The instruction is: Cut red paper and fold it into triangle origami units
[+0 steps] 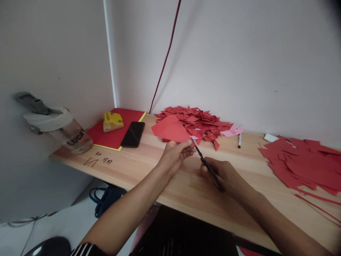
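My left hand pinches a piece of red paper by its lower right part and holds it above the table. In my right hand is a pair of dark scissors, pointing up and to the left. The blade tips reach the right edge of the paper, close to my left fingertips. Whether the blades are parted is too small to tell. Behind the paper lies a heap of small red paper pieces, partly hidden by it.
Larger red sheets and thin strips are piled on the right. A marker and pink paper lie by the heap. At left are a phone, a yellow box on red sheets, and a water bottle near the table edge.
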Motion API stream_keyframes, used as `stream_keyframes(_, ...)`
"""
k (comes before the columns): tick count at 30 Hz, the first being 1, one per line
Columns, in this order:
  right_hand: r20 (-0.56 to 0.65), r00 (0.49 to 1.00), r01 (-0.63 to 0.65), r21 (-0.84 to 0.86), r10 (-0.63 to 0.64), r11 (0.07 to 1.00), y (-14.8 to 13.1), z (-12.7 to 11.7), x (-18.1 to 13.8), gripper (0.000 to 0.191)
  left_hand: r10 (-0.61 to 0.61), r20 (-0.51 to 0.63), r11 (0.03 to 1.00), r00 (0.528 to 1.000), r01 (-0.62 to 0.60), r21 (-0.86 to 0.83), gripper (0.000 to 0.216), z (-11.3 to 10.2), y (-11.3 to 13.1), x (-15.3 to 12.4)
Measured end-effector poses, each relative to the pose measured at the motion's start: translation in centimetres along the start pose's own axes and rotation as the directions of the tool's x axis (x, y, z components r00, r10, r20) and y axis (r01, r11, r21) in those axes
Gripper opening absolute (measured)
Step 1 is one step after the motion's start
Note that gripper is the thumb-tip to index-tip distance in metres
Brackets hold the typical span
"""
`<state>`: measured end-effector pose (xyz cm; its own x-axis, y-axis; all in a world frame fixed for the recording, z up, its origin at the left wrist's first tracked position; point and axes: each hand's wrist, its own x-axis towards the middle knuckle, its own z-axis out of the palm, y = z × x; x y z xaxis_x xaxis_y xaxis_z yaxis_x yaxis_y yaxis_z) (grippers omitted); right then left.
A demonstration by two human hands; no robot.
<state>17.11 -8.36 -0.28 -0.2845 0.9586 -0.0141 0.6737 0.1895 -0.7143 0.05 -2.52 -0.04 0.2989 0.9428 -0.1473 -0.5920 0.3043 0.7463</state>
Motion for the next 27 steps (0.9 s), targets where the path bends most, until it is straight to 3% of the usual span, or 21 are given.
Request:
stream_keyframes(7,-0.007,0.999,0.04,-0.054,-0.041,0.998,0.01,-0.14,-0.18,0.031,-0.011,0.033,1.0,0.999,0.01,0.014,0.019,-0.13,-0.18,0.05)
stream_keyframes(19,-0.046,0.999,0.024,0.016,-0.024,1.0,0.1,0.07,0.05,0.027,-0.073,0.05,0.996,0.996,0.07,0.061,0.021,-0.06,-0.75,-0.12)
stream_keyframes(27,-0.089,0.996,-0.006,0.0,0.006,1.0,0.52,0.28,0.06,0.035,-0.075,0.048,0.996,0.996,0.073,0.057,0.022,-0.14,-0.71,-0.11)
